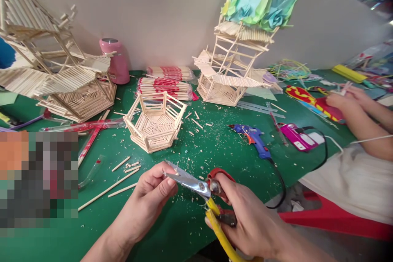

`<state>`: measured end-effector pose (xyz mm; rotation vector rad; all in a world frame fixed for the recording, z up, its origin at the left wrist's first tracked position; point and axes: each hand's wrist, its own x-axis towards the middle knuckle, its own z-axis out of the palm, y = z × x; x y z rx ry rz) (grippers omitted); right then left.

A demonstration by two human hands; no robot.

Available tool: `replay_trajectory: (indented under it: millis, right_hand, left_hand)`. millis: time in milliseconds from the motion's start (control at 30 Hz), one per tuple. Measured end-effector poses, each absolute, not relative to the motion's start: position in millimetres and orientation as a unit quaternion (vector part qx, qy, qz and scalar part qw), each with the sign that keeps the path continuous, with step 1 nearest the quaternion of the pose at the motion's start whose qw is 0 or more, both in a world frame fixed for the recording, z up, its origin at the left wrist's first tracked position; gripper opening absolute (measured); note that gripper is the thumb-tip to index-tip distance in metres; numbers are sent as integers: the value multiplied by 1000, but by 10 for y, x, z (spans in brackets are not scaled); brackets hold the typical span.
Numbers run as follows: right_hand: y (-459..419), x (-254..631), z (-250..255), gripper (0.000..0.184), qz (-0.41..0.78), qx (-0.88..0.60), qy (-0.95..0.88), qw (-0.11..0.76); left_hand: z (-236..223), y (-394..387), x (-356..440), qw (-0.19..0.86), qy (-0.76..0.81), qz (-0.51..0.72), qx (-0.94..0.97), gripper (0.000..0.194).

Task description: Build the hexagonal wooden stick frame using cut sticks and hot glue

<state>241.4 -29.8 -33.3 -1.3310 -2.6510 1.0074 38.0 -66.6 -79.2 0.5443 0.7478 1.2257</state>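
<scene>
My right hand [251,215] grips a pair of scissors [192,183] by its red and yellow handles, with the blades apart and pointing left. Between thumb and fingers, my left hand [150,192] pinches a short wooden stick [176,172]. Only the stick's end shows, lying between the blades near their tips; the rest is hidden by the fingers. Just beyond the hands stands a small six-sided frame [155,129] of wooden sticks with a slatted floor and low railings. Loose sticks [109,190] and cut bits lie left of my left hand.
A blue glue gun [256,139] with a black cord lies right of the frame. Stick-built pavilions [73,77] stand at back left and back right. Bundled sticks [166,88] and a pink bottle [118,61] are near the wall. Another person's hands [346,98] work at right.
</scene>
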Motion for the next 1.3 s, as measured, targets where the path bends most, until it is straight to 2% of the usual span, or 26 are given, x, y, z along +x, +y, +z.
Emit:
replay_trajectory:
  millis: [433, 700, 1167, 1300]
  right_hand:
    - [-288, 2385, -366, 21, 337, -446, -829, -5]
    - [-261, 2440, -350, 35, 305, -431, -849, -2]
    - [-208, 2408, -250, 32, 279, -413, -867, 13]
    - [-212, 2400, -263, 28, 265, -408, -873, -11]
  left_hand:
    - [-844, -693, 416, 683, 365, 576, 260, 11]
    - [-833, -670, 333, 704, 344, 555, 281, 14]
    - [-781, -645, 345, 720, 331, 562, 235, 14]
    - [-763, -648, 328, 721, 332, 561, 234, 15]
